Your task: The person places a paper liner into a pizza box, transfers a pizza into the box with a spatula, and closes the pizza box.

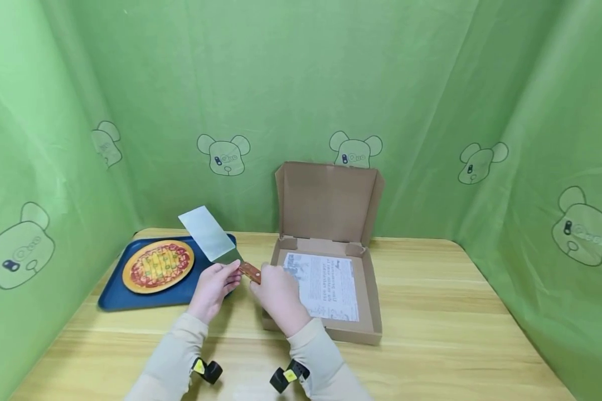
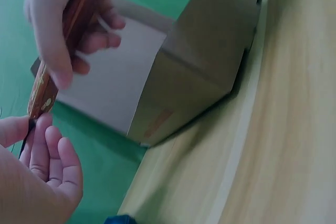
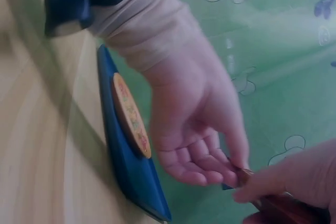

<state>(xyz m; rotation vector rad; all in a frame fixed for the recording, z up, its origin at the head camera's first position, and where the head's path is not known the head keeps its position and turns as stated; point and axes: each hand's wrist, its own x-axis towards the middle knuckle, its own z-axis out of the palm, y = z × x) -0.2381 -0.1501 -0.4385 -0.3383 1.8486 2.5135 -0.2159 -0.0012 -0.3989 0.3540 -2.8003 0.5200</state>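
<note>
A spatula with a wide metal blade (image 1: 207, 229) and a wooden handle (image 1: 249, 272) is held up between both hands. My right hand (image 1: 280, 292) grips the handle, its fingers curled round the wood. At the front of the handle, where the blade's neck begins, my left hand (image 1: 215, 287) pinches it between thumb and fingertips; the left wrist view shows this pinch (image 2: 32, 121) up close. The blade points up and to the left, above the blue tray (image 1: 115, 301). On that tray lies a round pizza (image 1: 158, 266) with red and yellow topping.
To the right stands a cardboard pizza box (image 1: 373, 303) with its lid (image 1: 327, 201) raised. A printed paper sheet (image 1: 331, 287) lines its bottom. The wooden table (image 1: 431, 301) is bounded by green curtains (image 1: 291, 83) at the back and sides.
</note>
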